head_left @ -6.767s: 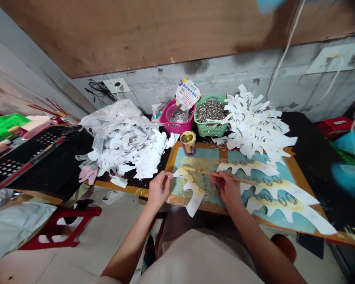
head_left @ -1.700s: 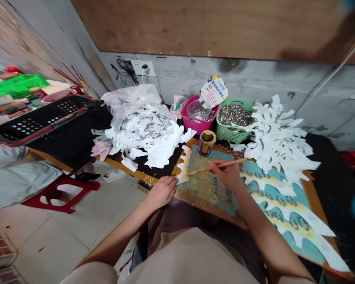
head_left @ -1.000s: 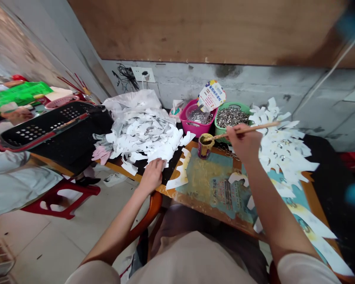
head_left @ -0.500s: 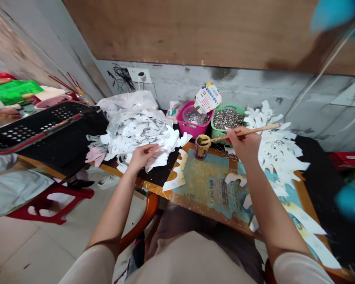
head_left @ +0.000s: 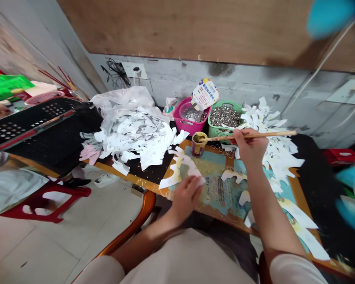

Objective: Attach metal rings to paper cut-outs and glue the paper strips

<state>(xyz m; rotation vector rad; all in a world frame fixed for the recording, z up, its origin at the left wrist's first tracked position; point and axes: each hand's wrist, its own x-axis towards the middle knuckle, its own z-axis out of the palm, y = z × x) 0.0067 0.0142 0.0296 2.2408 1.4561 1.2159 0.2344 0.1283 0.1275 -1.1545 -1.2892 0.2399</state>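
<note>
The right hand (head_left: 250,148) is grasping a wooden-handled glue brush (head_left: 272,134) between fingers and thumb, its long axis lying almost level across the table, bristle end pointing left into the mouth of a small glue can (head_left: 197,145). The left hand (head_left: 185,199), unclenched, is resting on a white paper cutout (head_left: 173,182) lying on the printed board (head_left: 215,189).

A wooden table (head_left: 127,172) held a heap of white paper cutouts (head_left: 133,144), a pink basket (head_left: 184,121), a green basket (head_left: 221,132), a small open can (head_left: 197,150) and a printed blue mat (head_left: 217,193).
</note>
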